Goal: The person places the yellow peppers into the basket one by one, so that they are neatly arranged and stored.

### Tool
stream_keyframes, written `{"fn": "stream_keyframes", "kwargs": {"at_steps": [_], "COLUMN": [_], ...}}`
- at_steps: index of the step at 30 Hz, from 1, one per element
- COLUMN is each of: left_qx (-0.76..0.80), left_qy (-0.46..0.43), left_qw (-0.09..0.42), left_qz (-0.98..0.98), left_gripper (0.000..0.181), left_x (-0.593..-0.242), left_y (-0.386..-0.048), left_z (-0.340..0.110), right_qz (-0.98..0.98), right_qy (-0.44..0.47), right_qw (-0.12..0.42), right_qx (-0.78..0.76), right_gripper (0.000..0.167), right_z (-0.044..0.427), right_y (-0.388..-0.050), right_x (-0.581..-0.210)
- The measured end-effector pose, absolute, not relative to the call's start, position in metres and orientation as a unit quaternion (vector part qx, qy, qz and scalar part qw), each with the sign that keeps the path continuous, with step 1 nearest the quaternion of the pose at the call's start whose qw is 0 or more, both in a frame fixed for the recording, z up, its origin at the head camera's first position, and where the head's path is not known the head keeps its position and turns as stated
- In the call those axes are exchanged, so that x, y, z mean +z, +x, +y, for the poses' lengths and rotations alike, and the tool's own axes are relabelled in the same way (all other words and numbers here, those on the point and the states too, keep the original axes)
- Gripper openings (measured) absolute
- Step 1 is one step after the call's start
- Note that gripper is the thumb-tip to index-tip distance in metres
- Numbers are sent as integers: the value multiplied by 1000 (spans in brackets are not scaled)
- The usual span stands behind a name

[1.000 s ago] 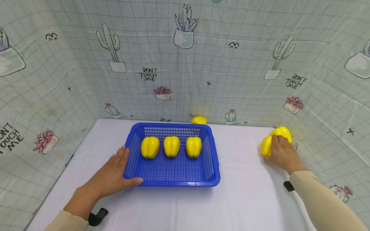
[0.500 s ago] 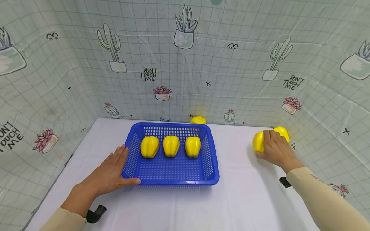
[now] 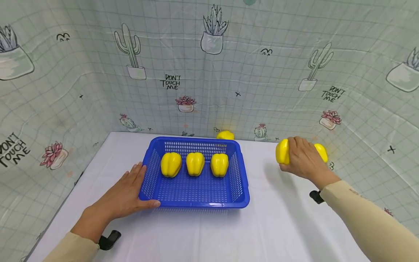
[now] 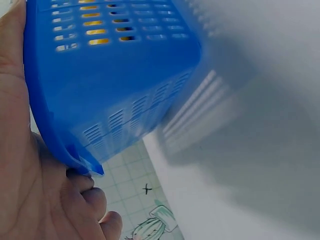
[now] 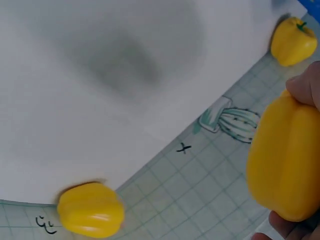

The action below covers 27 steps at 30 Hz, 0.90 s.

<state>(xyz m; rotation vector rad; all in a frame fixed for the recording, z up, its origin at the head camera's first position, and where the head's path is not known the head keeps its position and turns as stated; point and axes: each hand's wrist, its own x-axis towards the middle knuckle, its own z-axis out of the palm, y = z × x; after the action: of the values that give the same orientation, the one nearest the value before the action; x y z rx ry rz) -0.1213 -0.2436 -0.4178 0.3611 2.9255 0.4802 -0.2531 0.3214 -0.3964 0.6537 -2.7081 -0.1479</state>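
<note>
A blue plastic basket stands on the white table with three yellow bell peppers in a row inside, such as the middle pepper. My left hand rests against the basket's left rim, fingers fairly straight, thumb on the front rim. To the right, my right hand grips another yellow bell pepper above the table. The right wrist view shows this held pepper between thumb and fingers. Behind that hand lies a further yellow pepper, partly hidden, by the back wall.
One more yellow pepper sits behind the basket against the back, mostly hidden in the head view. A wall sheet with a grid and cactus prints encloses the white tabletop at the back and sides.
My right hand has lifted the bell pepper off the table and carried it left, away from the pepper by the wall. My left hand stays on the basket.
</note>
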Motion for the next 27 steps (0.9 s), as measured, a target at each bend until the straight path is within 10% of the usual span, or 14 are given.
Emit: {"fn": "stream_keyframes", "kwargs": {"at_steps": [27], "left_qx": [125], "left_qy": [123], "left_qw": [72], "left_qz": [982], "left_gripper": [136], "left_x": [-413], "left_y": [-122], "left_z": [-241], "right_qz": [-918], "right_qy": [351], "right_qw": [174], "right_qx": [-56], "right_gripper": [79], "right_z": [76], "right_y": [-234], "right_x": [-373]}}
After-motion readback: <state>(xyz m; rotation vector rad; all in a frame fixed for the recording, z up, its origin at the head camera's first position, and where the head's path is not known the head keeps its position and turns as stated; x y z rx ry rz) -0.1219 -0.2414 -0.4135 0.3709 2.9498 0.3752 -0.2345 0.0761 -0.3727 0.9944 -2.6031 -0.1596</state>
